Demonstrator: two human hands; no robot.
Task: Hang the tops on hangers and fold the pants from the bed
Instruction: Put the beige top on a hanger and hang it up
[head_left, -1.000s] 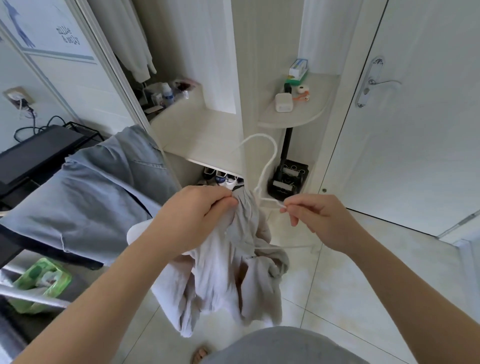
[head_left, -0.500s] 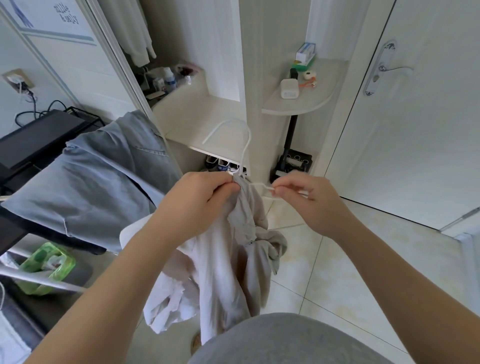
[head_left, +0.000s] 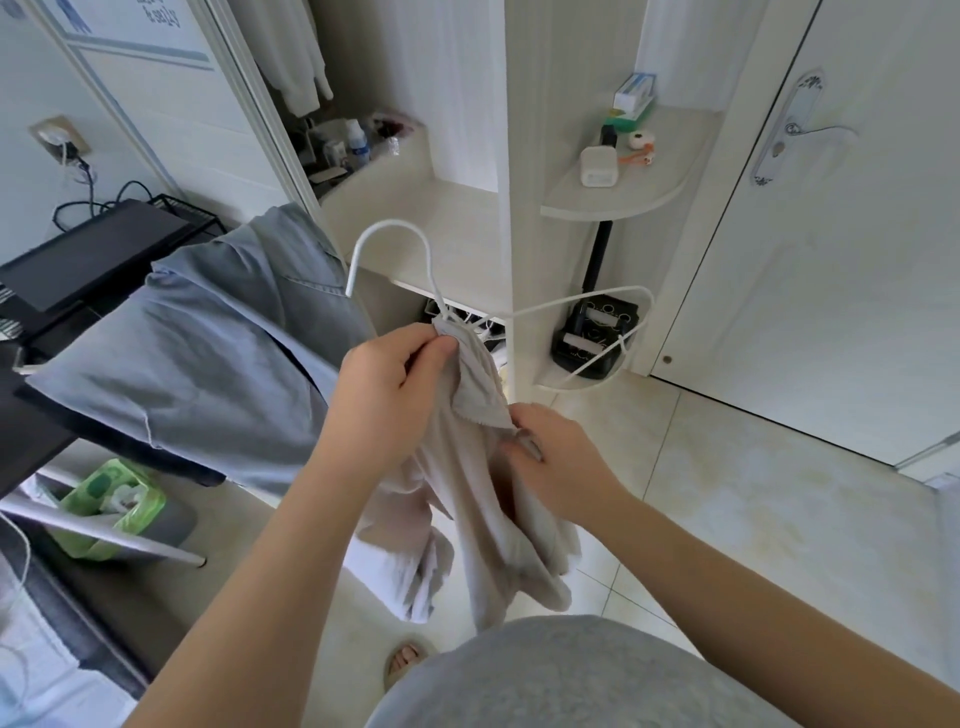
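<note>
One pale beige top (head_left: 467, 499) hangs bunched in mid-air at the centre of the view, above the tiled floor (head_left: 753, 493). One white wire hanger (head_left: 389, 223) rises out of its collar, hook up. The left hand (head_left: 387, 384) has its grip pinching the collar just under the hook. The right hand (head_left: 561, 467), lower and nearer, has its grip curled into the cloth, fingertips buried in the folds. The hanger's right arm sticks out bare to the right; its left arm is hidden by hand and fabric.

To the left, one grey-blue garment (head_left: 208, 353) lies draped over a dark frame. Below it sits one green pack of wipes (head_left: 111, 506); its label is too small to read. Far left, a white garment (head_left: 301, 67) hangs in the wardrobe, cut off by the top edge. On the rounded shelf (head_left: 649, 200) are several small boxes, print unreadable. A poster (head_left: 130, 26) at top left is cut off, its writing illegible. One door (head_left: 857, 286) stands at the right.
</note>
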